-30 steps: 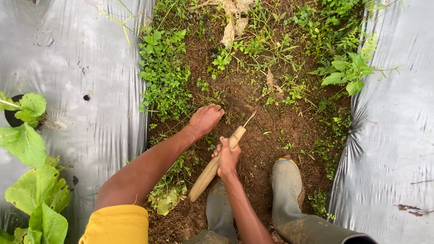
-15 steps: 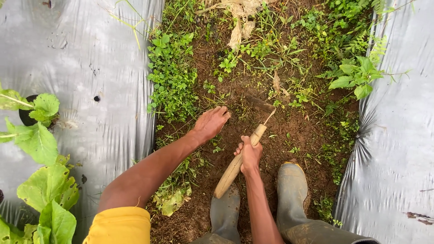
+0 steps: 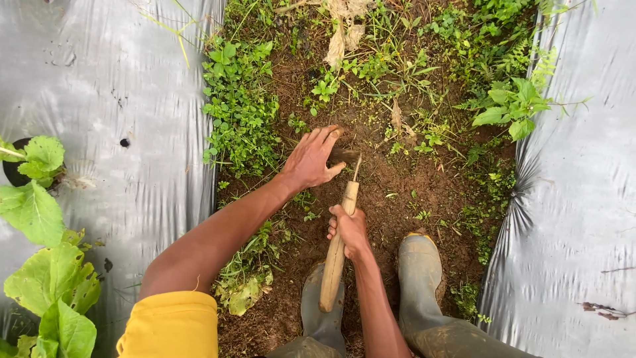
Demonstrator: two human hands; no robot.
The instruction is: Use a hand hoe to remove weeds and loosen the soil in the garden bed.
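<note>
Head view: you were weeding the dirt furrow between two sheets of plastic mulch.

Your right hand [image 3: 349, 229] was clamped around the wooden handle of a small hand hoe [image 3: 336, 255], its blade buried in the soil [image 3: 391, 192] just under your left hand [image 3: 313, 158]. That hand lay spread and empty, fingers pressed to the ground beside the weeds [image 3: 240, 109]. To do this well, you would keep those fingers clear of the blade and work shallow, away from the mulch sheet [image 3: 99, 99].
</note>
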